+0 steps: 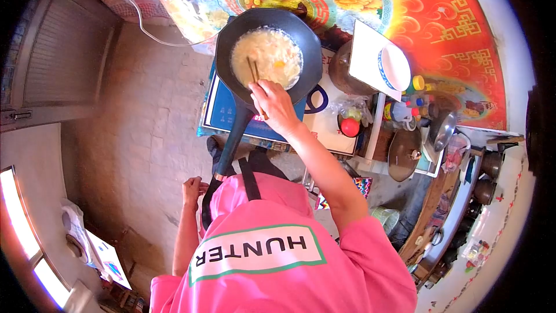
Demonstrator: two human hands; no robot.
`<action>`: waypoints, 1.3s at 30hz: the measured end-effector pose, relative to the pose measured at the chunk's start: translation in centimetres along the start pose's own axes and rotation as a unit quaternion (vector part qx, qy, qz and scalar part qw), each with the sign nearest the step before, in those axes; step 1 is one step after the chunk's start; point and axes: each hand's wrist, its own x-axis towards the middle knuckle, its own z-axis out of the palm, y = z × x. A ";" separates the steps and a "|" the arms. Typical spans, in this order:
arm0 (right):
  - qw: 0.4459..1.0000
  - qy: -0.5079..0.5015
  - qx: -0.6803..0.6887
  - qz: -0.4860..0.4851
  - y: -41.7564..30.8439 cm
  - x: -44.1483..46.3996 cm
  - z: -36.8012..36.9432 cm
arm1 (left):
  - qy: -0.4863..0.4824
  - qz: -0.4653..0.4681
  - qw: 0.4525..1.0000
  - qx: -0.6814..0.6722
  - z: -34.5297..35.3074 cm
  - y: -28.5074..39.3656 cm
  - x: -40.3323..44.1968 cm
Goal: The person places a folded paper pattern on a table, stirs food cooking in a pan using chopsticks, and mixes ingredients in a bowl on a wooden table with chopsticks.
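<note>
A black wok point(313, 58) with a long handle point(233, 142) holds a pale, soupy food with white and yellowish bits point(267, 52). My right hand point(273, 103) is closed around a pair of chopsticks point(253, 68), their tips dipping into the food. Down by the handle's end, my left hand point(194, 190) hangs with its fingers loosely curled and nothing visible in them. It is close to the handle but appears apart from it. Beneath the wok is a blue printed surface point(223, 110), mostly hidden by the wok.
Right of the wok stand a pot point(343, 72) under a white board point(366, 52), and a white bowl point(395, 66) with a blue rim. Nearby are a blue-handled item point(316, 99), a red round object point(349, 127), bottles point(399, 111) and a glass lid point(403, 153). A white cord point(142, 23) runs at upper left.
</note>
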 end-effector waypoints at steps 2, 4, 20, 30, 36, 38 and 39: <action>1.000 0.007 -0.027 0.004 0.7 0.2 0.4 | 0.005 -0.004 1.000 0.000 -0.2 -0.2 -0.2; 0.999 0.002 -0.035 0.003 1.4 0.0 0.8 | 0.006 -0.005 1.000 0.000 -0.3 -0.5 -0.4; 0.999 0.037 -0.025 0.018 2.0 0.3 -0.2 | 0.002 -0.004 1.000 -0.007 0.0 -0.2 -0.3; 0.982 0.139 0.045 0.123 3.6 2.0 -3.7 | 0.012 -0.004 1.000 -0.011 0.0 -0.5 -0.3; 0.979 0.144 0.092 0.114 4.9 2.6 -2.9 | 0.006 0.001 1.000 -0.010 0.2 -0.4 -0.3; 0.981 0.118 0.100 0.120 4.9 2.8 -2.4 | 0.005 0.003 1.000 -0.010 0.3 -0.2 -0.3; 0.981 0.105 0.104 0.124 5.0 2.7 -2.2 | 0.005 0.003 1.000 -0.011 0.3 -0.2 -0.2</action>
